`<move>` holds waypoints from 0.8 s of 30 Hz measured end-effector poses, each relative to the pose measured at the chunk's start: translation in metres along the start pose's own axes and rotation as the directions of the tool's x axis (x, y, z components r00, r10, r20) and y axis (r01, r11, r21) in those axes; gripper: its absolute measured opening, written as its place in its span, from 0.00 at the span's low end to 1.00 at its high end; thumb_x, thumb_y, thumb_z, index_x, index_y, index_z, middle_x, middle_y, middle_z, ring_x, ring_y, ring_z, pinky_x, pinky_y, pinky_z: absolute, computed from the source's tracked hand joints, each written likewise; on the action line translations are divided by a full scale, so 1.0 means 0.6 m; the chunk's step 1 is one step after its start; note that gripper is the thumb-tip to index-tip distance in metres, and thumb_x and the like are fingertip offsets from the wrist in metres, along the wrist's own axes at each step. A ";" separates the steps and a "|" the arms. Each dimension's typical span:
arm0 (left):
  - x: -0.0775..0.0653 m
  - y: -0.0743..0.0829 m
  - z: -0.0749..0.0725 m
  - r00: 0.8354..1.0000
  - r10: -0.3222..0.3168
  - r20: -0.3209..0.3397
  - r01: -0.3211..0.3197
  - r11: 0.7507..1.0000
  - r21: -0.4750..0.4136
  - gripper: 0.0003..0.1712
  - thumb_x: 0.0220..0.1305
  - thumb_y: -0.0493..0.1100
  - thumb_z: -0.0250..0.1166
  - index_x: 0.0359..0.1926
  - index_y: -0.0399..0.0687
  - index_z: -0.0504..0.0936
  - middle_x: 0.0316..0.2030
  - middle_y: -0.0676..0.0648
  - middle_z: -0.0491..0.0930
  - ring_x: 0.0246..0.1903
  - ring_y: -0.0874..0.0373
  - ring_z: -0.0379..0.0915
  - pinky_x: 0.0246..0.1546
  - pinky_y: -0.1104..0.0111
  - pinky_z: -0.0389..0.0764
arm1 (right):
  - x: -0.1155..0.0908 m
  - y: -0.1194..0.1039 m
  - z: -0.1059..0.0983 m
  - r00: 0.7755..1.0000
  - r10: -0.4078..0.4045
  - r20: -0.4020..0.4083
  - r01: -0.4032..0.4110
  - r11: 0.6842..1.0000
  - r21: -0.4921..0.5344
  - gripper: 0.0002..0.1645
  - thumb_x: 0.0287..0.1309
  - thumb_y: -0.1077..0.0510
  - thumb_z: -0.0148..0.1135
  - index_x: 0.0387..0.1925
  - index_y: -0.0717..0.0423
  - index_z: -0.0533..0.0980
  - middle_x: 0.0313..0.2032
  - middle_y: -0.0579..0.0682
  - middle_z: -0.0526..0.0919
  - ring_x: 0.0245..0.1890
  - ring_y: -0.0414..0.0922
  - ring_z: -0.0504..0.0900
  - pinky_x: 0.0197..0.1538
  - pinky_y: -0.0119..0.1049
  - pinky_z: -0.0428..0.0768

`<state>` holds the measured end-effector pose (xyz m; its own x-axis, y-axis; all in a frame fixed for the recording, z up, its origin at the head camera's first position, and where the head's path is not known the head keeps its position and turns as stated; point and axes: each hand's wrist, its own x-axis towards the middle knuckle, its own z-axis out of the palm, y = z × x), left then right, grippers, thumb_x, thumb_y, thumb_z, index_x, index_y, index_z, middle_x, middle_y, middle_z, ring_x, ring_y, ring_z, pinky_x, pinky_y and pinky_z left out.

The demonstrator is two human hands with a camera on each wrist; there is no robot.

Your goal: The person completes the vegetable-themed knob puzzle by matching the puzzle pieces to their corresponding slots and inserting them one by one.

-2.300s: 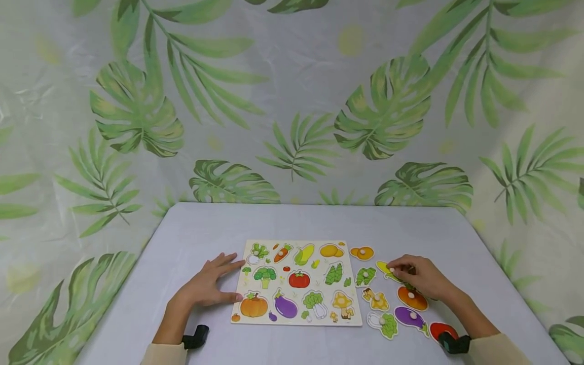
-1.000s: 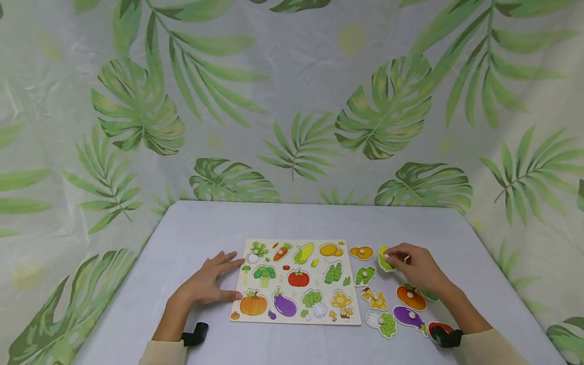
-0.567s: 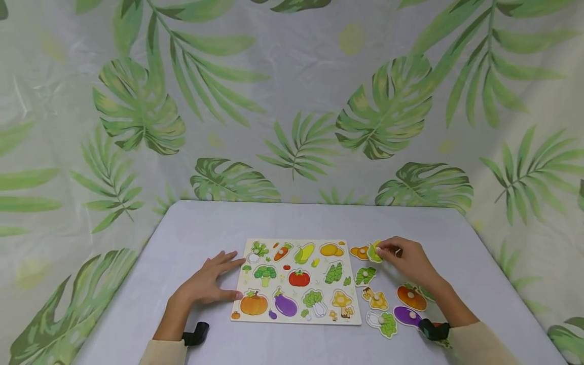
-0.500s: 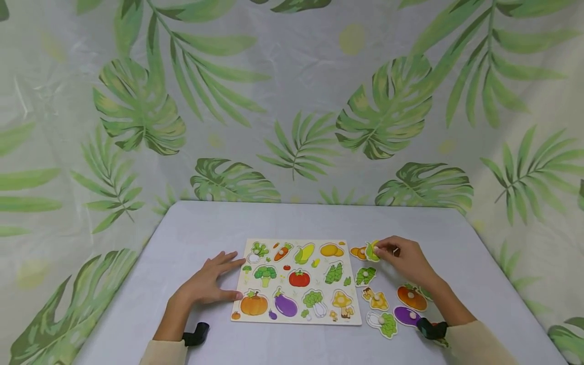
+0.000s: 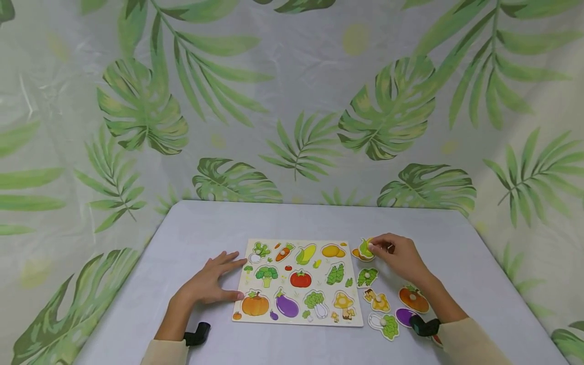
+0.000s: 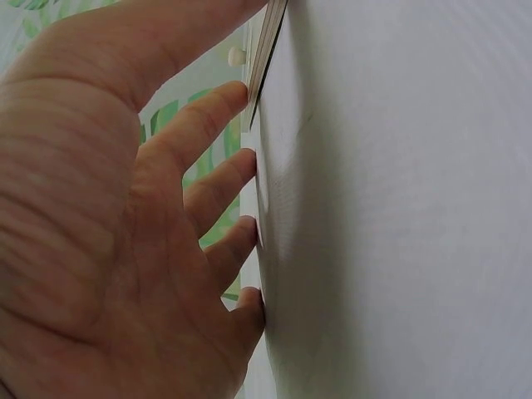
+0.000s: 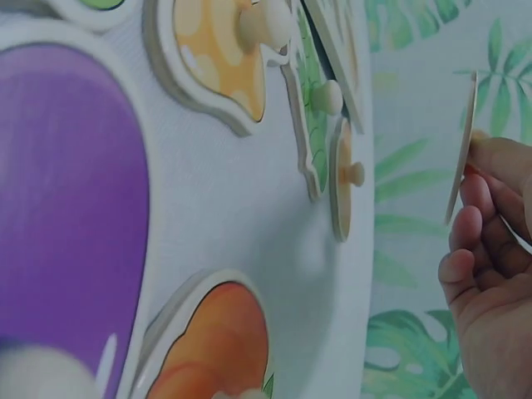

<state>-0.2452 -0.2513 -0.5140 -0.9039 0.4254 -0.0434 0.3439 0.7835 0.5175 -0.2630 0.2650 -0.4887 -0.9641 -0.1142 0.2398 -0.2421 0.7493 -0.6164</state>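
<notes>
Glossy leaf-printed sheeting point(image 5: 315, 83) is hanging behind a white-covered table point(image 5: 301, 222) and enclosing it on both sides, so the place is resembling a curtained-off booth; the sheeting is hiding the wider room.

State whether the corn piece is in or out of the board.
Out: the right hand holds the corn piece above the table.

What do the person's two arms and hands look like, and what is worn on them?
The left hand and the right hand wear no gloves. Both forearms have plain, pale beige sleeves, the left sleeve and the right sleeve. Near each wrist is a small black device, one left, one right. I can make out no cable.
</notes>
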 end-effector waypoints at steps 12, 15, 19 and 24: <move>0.000 0.000 -0.001 1.000 0.004 0.000 -0.004 1.000 -0.003 0.52 0.49 0.66 0.77 0.74 0.59 0.72 0.79 0.42 0.60 0.80 0.33 0.44 0.77 0.33 0.42 | 0.015 -0.029 0.013 0.999 -0.031 0.010 0.030 0.998 0.058 0.13 0.67 0.50 0.69 0.47 0.53 0.86 0.36 0.46 0.86 0.32 0.44 0.74 0.33 0.29 0.75; 0.001 -0.001 -0.001 1.000 0.010 -0.003 -0.010 1.000 -0.005 0.52 0.49 0.67 0.77 0.74 0.59 0.72 0.78 0.42 0.61 0.80 0.33 0.44 0.77 0.33 0.42 | 0.020 -0.036 0.019 0.999 -0.039 0.017 0.038 0.996 0.076 0.12 0.67 0.51 0.69 0.46 0.52 0.86 0.35 0.46 0.85 0.31 0.44 0.73 0.32 0.30 0.74; 0.001 -0.002 0.000 1.000 0.014 -0.004 -0.014 1.000 -0.003 0.52 0.49 0.67 0.77 0.74 0.59 0.72 0.78 0.42 0.61 0.80 0.33 0.44 0.77 0.32 0.43 | 0.025 -0.047 0.027 0.998 -0.050 0.023 0.047 0.994 0.095 0.11 0.67 0.51 0.69 0.46 0.52 0.86 0.34 0.46 0.84 0.31 0.44 0.73 0.32 0.30 0.73; 0.001 -0.002 0.000 1.000 0.013 -0.004 -0.013 1.000 -0.006 0.52 0.49 0.66 0.77 0.74 0.59 0.72 0.78 0.42 0.61 0.80 0.33 0.44 0.77 0.32 0.43 | 0.029 -0.063 0.037 0.998 -0.066 0.019 0.064 0.992 0.107 0.10 0.66 0.52 0.70 0.44 0.51 0.86 0.32 0.45 0.83 0.30 0.44 0.73 0.31 0.30 0.73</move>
<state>-0.2458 -0.2520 -0.5143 -0.9004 0.4337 -0.0333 0.3542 0.7754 0.5228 -0.2732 0.2203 -0.4777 -0.9479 -0.1757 0.2658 -0.3132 0.6667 -0.6763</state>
